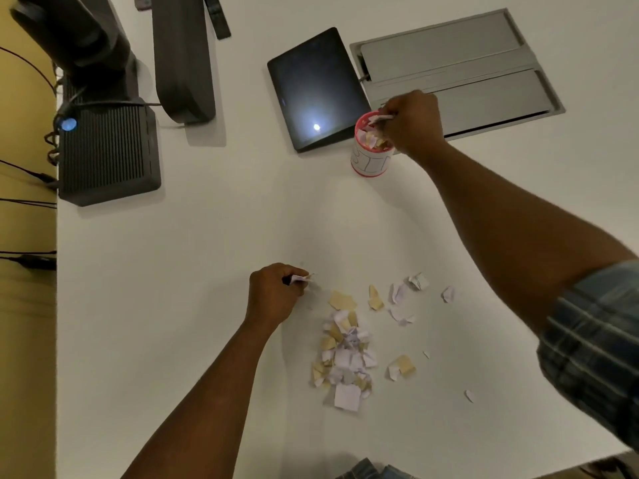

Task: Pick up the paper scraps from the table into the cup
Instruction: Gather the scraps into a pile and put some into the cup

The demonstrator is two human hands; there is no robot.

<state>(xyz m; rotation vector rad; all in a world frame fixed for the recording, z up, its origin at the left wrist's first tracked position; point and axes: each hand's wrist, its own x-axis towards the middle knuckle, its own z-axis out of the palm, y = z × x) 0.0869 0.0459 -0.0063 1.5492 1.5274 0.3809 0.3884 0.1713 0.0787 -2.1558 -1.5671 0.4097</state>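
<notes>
Right hand [411, 122] is over the cup [371, 146], fingers pinched on a pale scrap at the rim; cup is red-rimmed w/ white wall, already holding lots of scraps, standing on the white worktop [207, 271] just in front of a dark tablet [316, 89]. Left hand [275, 292] is curled, pinching a small white scrap just above the worktop, left of the main scrap pile [344, 357]. Pile is white and tan bits, w/ looser scraps [401, 299] spread to its right. Grey cable hatch [460, 67] sits behind the cup; black ribbed box [107, 150] at far left.
</notes>
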